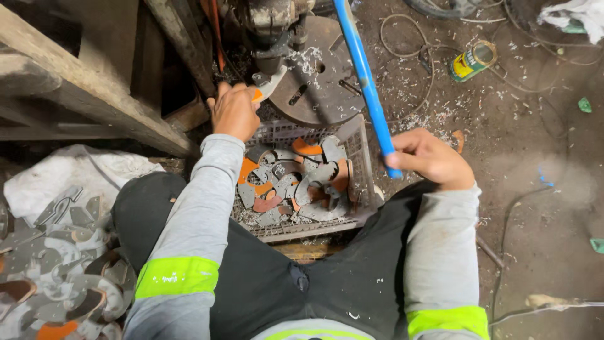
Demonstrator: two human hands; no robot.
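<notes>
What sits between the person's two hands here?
In the head view, a grey plastic crate of cut metal pieces lies between the left hand and right hand.

Yellow tin can (472, 60) on dirty floor; white sack (56, 176) at left.

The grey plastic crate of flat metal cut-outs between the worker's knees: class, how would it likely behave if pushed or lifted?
The grey plastic crate probably feels heavy for its size, since flat grey and orange metal cut-outs fill it. Pushed, it would likely drag rather than slide over the gritty, swarf-strewn floor. Its latticed walls may flex when lifted.
</notes>
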